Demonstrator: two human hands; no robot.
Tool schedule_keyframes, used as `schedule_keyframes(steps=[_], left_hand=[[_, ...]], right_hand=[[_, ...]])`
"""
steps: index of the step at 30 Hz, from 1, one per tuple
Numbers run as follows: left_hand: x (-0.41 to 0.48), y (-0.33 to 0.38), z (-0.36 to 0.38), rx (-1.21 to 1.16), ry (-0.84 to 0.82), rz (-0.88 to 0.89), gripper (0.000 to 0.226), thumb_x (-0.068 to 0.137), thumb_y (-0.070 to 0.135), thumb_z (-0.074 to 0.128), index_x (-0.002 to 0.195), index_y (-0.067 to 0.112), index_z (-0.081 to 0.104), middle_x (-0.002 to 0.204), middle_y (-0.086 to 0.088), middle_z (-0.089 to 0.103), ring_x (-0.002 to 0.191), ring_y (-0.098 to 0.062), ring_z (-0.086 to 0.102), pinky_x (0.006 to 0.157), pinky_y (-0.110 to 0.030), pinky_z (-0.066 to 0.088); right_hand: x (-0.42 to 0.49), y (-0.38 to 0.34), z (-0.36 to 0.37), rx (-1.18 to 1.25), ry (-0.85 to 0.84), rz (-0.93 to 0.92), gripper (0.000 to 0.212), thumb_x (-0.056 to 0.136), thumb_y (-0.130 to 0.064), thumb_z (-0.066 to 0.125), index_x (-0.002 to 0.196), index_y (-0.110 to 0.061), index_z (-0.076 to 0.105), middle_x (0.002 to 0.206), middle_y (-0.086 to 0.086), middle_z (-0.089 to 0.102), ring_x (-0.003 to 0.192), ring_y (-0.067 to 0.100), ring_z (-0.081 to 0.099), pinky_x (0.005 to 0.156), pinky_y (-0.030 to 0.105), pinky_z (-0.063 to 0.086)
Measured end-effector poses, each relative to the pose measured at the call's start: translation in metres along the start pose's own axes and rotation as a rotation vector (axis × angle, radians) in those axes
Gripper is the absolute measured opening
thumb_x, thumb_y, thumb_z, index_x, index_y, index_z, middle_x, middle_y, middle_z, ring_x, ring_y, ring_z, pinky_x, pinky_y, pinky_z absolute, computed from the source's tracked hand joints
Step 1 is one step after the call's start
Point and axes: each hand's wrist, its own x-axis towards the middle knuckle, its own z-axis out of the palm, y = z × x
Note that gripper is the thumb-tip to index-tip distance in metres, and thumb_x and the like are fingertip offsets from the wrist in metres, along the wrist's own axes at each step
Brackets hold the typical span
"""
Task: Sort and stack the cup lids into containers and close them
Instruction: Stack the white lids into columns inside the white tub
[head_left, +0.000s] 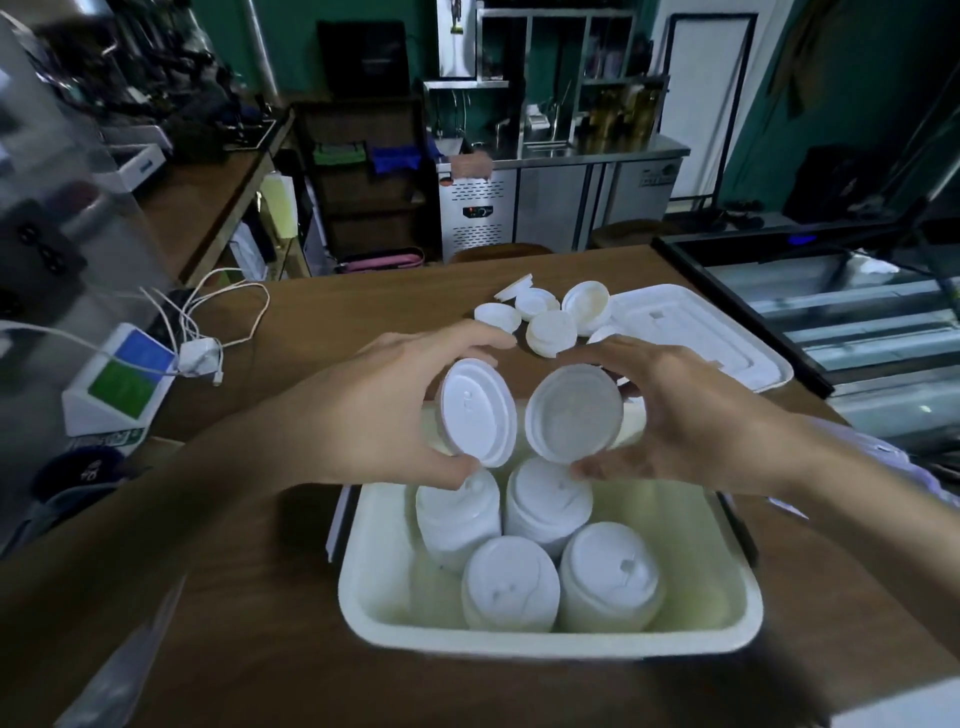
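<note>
Since four lid stacks (511, 582) already stand in the near container (550, 647), any addition should seat squarely on a stack of matching size. Above its far edge, left hand (374, 415) pinches one lid (478, 410) by the rim, top face showing; right hand (696, 415) grips a second lid (574, 413), hollow side showing. Judgement: turn both the same way, then nest. Beyond, loose lids (550, 332) wait on the table (291, 597); container cover (696, 332) lies at their right.
</note>
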Motion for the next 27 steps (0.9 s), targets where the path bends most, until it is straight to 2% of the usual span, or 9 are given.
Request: schedule_keyframes(steps=[3,8,9,12,14,16,20,23,27], left_hand=[[-0.011,0.007,0.005,0.016,-0.076,-0.026,0.089,0.069,0.043,0.09,0.139,0.056,0.037,0.135,0.037,0.053,0.126,0.008,0.049,0.104,-0.029,0.046],[-0.012,0.013,0.025,0.031,-0.212,-0.055,0.081,0.07,0.046,0.087,0.131,0.056,0.033,0.126,0.035,0.05,0.121,0.002,0.047,0.095,-0.032,0.049],[-0.011,0.014,0.028,0.037,-0.223,-0.05,0.081,0.071,0.045,0.086,0.131,0.056,0.032,0.126,0.033,0.049,0.121,0.004,0.046,0.094,-0.027,0.048],[-0.01,0.017,0.037,0.062,-0.258,-0.046,0.08,0.073,0.041,0.087,0.128,0.054,0.031,0.123,0.031,0.049,0.118,0.009,0.041,0.085,-0.012,0.043],[-0.009,0.02,0.038,0.073,-0.279,-0.064,0.079,0.072,0.043,0.088,0.125,0.053,0.031,0.119,0.03,0.051,0.115,0.005,0.046,0.087,-0.021,0.048],[-0.009,0.024,0.038,0.096,-0.299,-0.083,0.08,0.07,0.049,0.089,0.123,0.05,0.03,0.117,0.028,0.055,0.111,-0.001,0.052,0.09,-0.035,0.052],[-0.007,0.029,0.041,0.174,-0.36,-0.103,0.078,0.066,0.061,0.089,0.116,0.048,0.03,0.115,0.02,0.063,0.106,-0.002,0.052,0.088,-0.041,0.053],[-0.006,0.03,0.047,0.2,-0.389,-0.072,0.068,0.065,0.063,0.087,0.113,0.048,0.04,0.102,0.022,0.057,0.102,0.0,0.05,0.082,-0.037,0.053],[-0.009,0.023,0.06,0.233,-0.412,0.005,0.065,0.07,0.066,0.082,0.125,0.048,0.053,0.115,0.026,0.05,0.108,0.004,0.045,0.091,-0.026,0.048]], right_hand=[[-0.019,-0.006,-0.005,-0.002,-0.034,0.021,0.088,0.062,-0.047,0.096,0.122,-0.069,0.034,0.119,-0.033,0.055,0.108,-0.002,0.057,0.087,0.012,0.046],[-0.032,-0.002,0.0,-0.068,-0.107,0.113,0.083,0.065,-0.046,0.094,0.132,-0.044,0.045,0.117,-0.022,0.061,0.107,0.004,0.059,0.086,0.031,0.053],[-0.034,-0.001,0.002,-0.073,-0.11,0.117,0.08,0.065,-0.045,0.094,0.128,-0.045,0.045,0.115,-0.023,0.06,0.106,0.003,0.059,0.085,0.031,0.054],[-0.041,0.001,0.003,-0.151,-0.153,0.128,0.078,0.066,-0.046,0.092,0.128,-0.047,0.044,0.114,-0.027,0.053,0.105,0.001,0.054,0.078,0.017,0.047],[-0.043,0.0,0.0,-0.297,-0.214,0.139,0.081,0.068,-0.047,0.088,0.133,-0.046,0.039,0.119,-0.028,0.046,0.102,0.001,0.051,0.074,0.017,0.044],[-0.045,-0.004,-0.001,-0.447,-0.315,0.154,0.086,0.072,-0.046,0.084,0.14,-0.042,0.032,0.13,-0.023,0.041,0.108,0.008,0.052,0.078,0.025,0.048],[-0.046,-0.014,0.005,-0.629,-0.452,0.081,0.071,0.076,-0.034,0.076,0.136,-0.029,0.039,0.131,-0.011,0.043,0.123,0.014,0.049,0.088,0.029,0.05],[-0.042,-0.017,0.012,-0.589,-0.515,0.071,0.073,0.075,-0.031,0.077,0.139,-0.029,0.042,0.131,-0.01,0.045,0.124,0.014,0.047,0.095,0.034,0.052],[-0.04,-0.017,0.016,-0.491,-0.576,0.088,0.084,0.073,-0.041,0.082,0.143,-0.041,0.035,0.127,-0.018,0.039,0.123,0.012,0.049,0.094,0.038,0.054]])
